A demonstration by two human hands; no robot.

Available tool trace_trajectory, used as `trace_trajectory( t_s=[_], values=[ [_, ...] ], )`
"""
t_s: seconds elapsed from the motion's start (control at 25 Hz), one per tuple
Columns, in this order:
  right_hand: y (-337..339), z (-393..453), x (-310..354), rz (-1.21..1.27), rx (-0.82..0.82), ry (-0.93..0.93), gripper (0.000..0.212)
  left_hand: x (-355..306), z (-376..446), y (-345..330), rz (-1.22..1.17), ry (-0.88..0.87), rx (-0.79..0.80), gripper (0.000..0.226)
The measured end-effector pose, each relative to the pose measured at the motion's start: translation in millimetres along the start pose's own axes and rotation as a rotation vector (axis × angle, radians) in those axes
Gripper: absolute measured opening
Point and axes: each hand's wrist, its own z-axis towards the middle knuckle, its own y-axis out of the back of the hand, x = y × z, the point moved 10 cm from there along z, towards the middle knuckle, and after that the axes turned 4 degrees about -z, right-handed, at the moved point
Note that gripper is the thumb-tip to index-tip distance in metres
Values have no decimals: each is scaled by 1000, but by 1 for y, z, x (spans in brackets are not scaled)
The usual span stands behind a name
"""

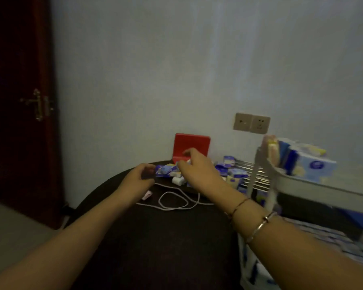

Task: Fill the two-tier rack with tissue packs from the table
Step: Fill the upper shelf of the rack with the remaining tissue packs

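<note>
While we've got both hands out over the pile of tissue packs (168,169) at the far edge of the dark surface (155,237), we'd say we're roughly halfway. The rack's (302,183) top tier already holds a row of packs, and the lower tier looks partly stocked, though it's blurry. Our left hand (137,177) looks curled by a pack and our right hand (194,164) reaches into the pile, but whether either grips anything we can't tell.
</note>
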Motion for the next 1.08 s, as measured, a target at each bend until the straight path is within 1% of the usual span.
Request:
trace_trajectory(
  t_s=[0.08,0.16,0.32,0.4,0.56,0.64,0.72,0.8,0.92,1.0,1.08],
  values=[
    [-55,12,-30,-3,96,-92,31,50,4,18,63,89,-42,45],
    [-98,27,-64,-31,150,-165,33,90,12,24,125,140,-49,47],
    [-151,68,-133,-180,172,-244,41,145,46,12,291,169,-32,53],
    [-168,93,-162,-295,152,-235,45,163,73,-2,327,145,-41,57],
    [-185,144,-198,-455,63,-182,49,194,121,-25,407,166,-68,70],
    [-192,166,-215,-496,47,-206,58,207,135,-33,455,192,-72,72],
    [-200,180,-234,-512,78,-256,68,211,139,-38,488,146,-95,69],
    [-205,184,-246,-564,127,-300,72,208,136,-41,518,89,-87,67],
    [-196,180,-239,-609,69,-288,63,204,133,-46,612,63,-29,71],
    [-193,172,-231,-560,81,-277,57,198,128,-47,665,45,-11,72],
    [-192,161,-224,-451,120,-243,52,193,119,-42,612,56,-42,70]
  ],
)
